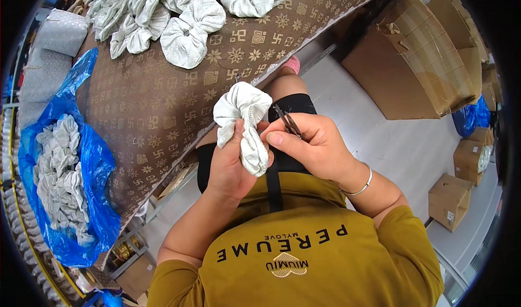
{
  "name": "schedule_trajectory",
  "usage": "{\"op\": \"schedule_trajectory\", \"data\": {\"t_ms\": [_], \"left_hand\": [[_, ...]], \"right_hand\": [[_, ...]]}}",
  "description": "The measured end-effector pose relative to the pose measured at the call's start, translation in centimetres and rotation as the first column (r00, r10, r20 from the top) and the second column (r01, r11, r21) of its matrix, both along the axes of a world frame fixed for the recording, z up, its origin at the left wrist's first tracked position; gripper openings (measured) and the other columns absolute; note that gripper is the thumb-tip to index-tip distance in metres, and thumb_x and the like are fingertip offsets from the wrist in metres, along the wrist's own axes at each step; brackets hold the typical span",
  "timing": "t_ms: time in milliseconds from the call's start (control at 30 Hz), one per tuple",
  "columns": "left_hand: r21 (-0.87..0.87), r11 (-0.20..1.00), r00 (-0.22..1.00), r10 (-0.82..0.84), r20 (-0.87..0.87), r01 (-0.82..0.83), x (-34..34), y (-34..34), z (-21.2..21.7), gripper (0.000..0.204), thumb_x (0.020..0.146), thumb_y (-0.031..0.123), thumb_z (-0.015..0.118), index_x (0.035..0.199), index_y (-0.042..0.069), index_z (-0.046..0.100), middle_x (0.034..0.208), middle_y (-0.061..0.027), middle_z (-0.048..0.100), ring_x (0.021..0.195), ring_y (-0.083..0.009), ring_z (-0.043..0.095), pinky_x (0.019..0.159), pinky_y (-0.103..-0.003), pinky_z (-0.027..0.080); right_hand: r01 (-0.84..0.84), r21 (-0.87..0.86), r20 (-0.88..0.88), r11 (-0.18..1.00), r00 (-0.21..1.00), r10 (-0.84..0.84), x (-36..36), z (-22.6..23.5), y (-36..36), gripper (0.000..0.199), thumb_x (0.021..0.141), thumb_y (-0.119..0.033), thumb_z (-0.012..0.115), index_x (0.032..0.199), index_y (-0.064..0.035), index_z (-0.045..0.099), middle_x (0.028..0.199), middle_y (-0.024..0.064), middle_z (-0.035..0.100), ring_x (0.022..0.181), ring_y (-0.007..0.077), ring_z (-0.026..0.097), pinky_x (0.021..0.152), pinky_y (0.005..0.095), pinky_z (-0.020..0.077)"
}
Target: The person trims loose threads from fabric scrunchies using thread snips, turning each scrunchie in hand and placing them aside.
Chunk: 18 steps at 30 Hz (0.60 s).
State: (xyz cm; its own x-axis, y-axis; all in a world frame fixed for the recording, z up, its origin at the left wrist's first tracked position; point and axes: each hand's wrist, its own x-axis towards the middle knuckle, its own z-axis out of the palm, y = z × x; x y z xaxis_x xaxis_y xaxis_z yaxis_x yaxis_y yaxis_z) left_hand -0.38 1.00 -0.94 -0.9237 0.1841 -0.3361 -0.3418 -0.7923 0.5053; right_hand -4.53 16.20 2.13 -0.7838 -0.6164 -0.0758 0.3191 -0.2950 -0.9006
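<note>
My left hand [230,166] grips a pale grey fabric scrunchie [242,119] held up in front of my chest, just off the table's edge. My right hand [312,144] holds small dark scissors [288,122], their tips pointing at the scrunchie's right side. A thin silver bangle sits on my right wrist. Part of the scrunchie is hidden inside my left fist.
A brown patterned table [163,95] carries a pile of finished scrunchies [163,11] at its far end. A blue plastic bag [65,171] full of grey scrunchies lies at the left. Cardboard boxes [418,62] stand on the pale floor at right, with smaller boxes [453,198] nearby.
</note>
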Motion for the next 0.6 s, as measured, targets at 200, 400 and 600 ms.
{"op": "schedule_trajectory", "data": {"t_ms": [200, 400, 600], "left_hand": [[-0.199, 0.977, 0.996, 0.087, 0.034, -0.079, -0.1, 0.3, 0.5, 0.028, 0.090, 0.027, 0.035, 0.110, 0.010, 0.043, 0.091, -0.0052, 0.055, 0.062, -0.0130, 0.051, 0.047, -0.027, 0.040], [0.069, 0.998, 0.999, 0.011, 0.045, -0.014, 0.1, -0.4, 0.5, 0.028, 0.090, 0.027, 0.035, 0.106, 0.008, 0.046, 0.082, -0.0054, 0.057, 0.051, -0.0117, 0.046, 0.044, -0.025, 0.038], [-0.018, 0.991, 0.991, -0.128, 0.039, 0.129, 0.0, -0.2, 1.6, 0.036, 0.089, 0.028, 0.037, 0.118, 0.006, 0.037, 0.098, -0.0064, 0.053, 0.073, -0.0140, 0.053, 0.058, -0.031, 0.047]], "right_hand": [[0.075, 0.032, -0.091, 0.997, 0.993, -0.072, 0.0, 1.0, -0.1, 0.006, 0.079, -0.005, 0.054, 0.078, 0.0012, 0.055, 0.067, -0.0029, 0.052, 0.061, 0.0031, 0.045, 0.054, 0.0172, 0.0363], [0.223, 0.137, -0.171, 0.965, 0.965, -0.199, -1.7, 0.0, 0.4, 0.017, 0.075, -0.003, 0.060, 0.091, -0.0008, 0.054, 0.078, -0.0037, 0.053, 0.062, 0.0008, 0.042, 0.053, 0.0152, 0.0331], [0.147, 0.140, -0.163, 0.979, 0.979, -0.123, -1.9, -0.2, 0.7, 0.010, 0.078, -0.007, 0.059, 0.082, 0.0009, 0.057, 0.072, -0.0022, 0.055, 0.066, 0.0019, 0.046, 0.059, 0.0164, 0.0378]]}}
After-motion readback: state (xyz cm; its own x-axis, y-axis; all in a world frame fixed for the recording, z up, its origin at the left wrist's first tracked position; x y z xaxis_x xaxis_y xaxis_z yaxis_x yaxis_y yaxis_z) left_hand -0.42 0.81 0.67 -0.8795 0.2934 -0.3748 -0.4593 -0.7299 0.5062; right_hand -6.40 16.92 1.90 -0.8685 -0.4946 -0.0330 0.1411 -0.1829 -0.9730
